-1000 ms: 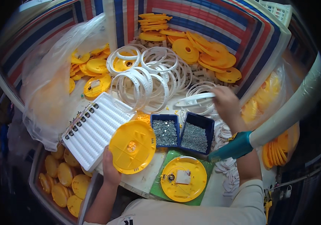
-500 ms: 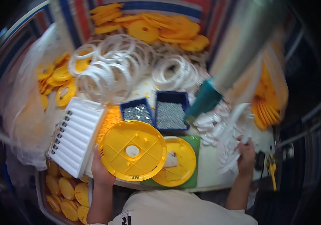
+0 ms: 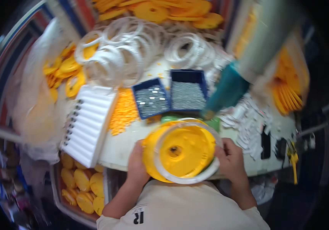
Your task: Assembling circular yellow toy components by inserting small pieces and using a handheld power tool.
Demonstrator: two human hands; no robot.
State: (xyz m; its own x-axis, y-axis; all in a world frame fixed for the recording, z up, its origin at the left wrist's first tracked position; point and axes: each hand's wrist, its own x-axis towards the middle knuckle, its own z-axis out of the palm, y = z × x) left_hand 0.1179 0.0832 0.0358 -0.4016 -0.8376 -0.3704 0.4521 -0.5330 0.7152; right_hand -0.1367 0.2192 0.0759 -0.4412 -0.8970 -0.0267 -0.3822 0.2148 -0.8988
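My left hand [image 3: 137, 166] grips the left edge of a round yellow plastic disc [image 3: 178, 163], held just above the near edge of the table. In my right hand [image 3: 231, 159] is a white plastic ring [image 3: 189, 180], pinched at its right side. The ring overlaps the disc's face, slightly off to the right; whether it is seated on it I cannot tell. A dark spot marks the disc's middle. Beneath them part of a green mat [image 3: 214, 123] shows, and whatever lies on it is mostly hidden.
Two blue trays [image 3: 187, 71] of small metal parts stand beyond my hands, beside orange pieces [image 3: 125, 111] and a white ribbed rack [image 3: 95, 115]. White rings [image 3: 114, 57] pile up behind. A teal-tipped pole [image 3: 229, 86] leans in from the upper right. A bin [image 3: 61, 199] of yellow discs stands lower left.
My right hand has come from the white parts at the right to the middle, bringing a white ring. My left hand has moved right with the yellow disc, and the ring now overlaps it.
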